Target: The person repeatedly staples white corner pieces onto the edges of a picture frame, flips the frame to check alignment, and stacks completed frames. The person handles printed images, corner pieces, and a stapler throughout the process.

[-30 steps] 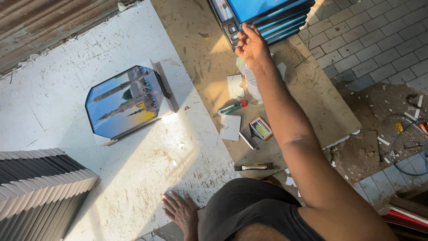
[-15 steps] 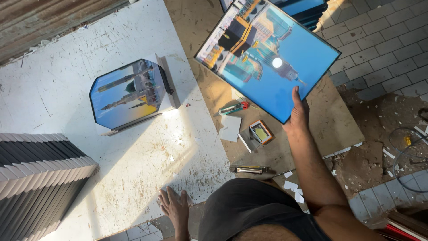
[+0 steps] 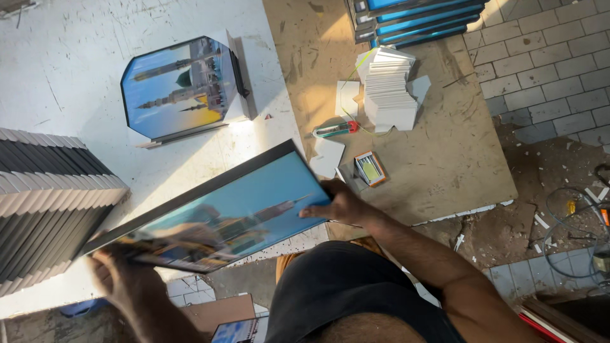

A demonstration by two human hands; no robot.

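Both hands carry a large framed picture [image 3: 216,216], lower centre of the frame, tilted and held just above the white table [image 3: 63,76]. Right hand [image 3: 340,204] is clamped on the frame's right end, fingers curled over the glossy face, thumb side hidden under it. Left hand [image 3: 121,279], lower left and blurred, grips the opposite end from below; closed on the edge as far as the blur lets me tell.

Step in hand, as I judge it: bringing the picture across to lay it on the table. Setting it flat would call for levelling the tilt and keeping the corners off the octagonal picture [image 3: 181,86] in the upper left.

Materials and shapes:
- framed picture: rectangle, thin dark frame, shiny blue print of a tower and skyline.
- octagonal picture: dark rim, blue print of minarets and a green dome, lying on the table with a white backing piece beside it.
- table: white, scuffed, dusty.
- stack of frames [image 3: 44,203], left edge: grey and black ribbed edges, packed tight.
- brown board [image 3: 445,159], right of centre: rough, stained chipboard look.
- on the board: stack of white cards [image 3: 387,95], green-red cutter [image 3: 335,129], small orange-edged box [image 3: 370,168].
- pile of blue pictures [image 3: 419,19], top right.
- grey paving bricks [image 3: 559,76], far right.
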